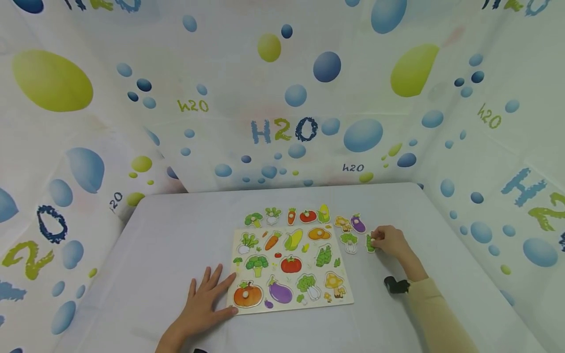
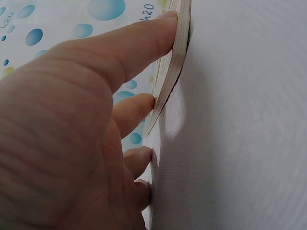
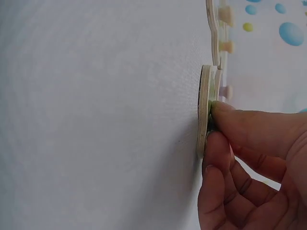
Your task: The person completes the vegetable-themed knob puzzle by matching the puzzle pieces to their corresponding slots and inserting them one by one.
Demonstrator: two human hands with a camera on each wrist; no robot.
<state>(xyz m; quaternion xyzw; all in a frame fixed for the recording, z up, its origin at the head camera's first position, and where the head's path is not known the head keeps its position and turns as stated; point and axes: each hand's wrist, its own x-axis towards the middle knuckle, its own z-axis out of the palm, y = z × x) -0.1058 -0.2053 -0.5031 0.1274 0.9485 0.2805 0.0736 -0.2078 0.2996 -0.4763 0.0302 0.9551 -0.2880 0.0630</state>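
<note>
A wooden vegetable puzzle board [image 1: 282, 307] lies on the table with pictures of vegetables on it. The pumpkin piece [image 1: 253, 297], with a knob, sits in its place at the lower left. My left hand [image 1: 200, 306] lies with fingers spread, thumb and index finger touching the board's left edge [image 2: 175, 62]. To the right of the board, my right hand [image 1: 390, 241] pinches a green vegetable puzzle piece [image 1: 369, 243] between thumb and fingers. The right wrist view shows this piece [image 3: 204, 112] edge-on; I cannot tell whether it still touches the table.
Along the board's far edge lie knobbed pieces: broccoli [image 1: 253, 218], radish [image 1: 272, 216], carrot [image 1: 291, 217], tomato [image 1: 308, 215] and corn [image 1: 323, 214]. Mushroom [image 1: 342, 223], eggplant [image 1: 358, 224] and cabbage [image 1: 349, 242] pieces lie at the right. A patterned curtain [image 1: 229, 147] stands behind.
</note>
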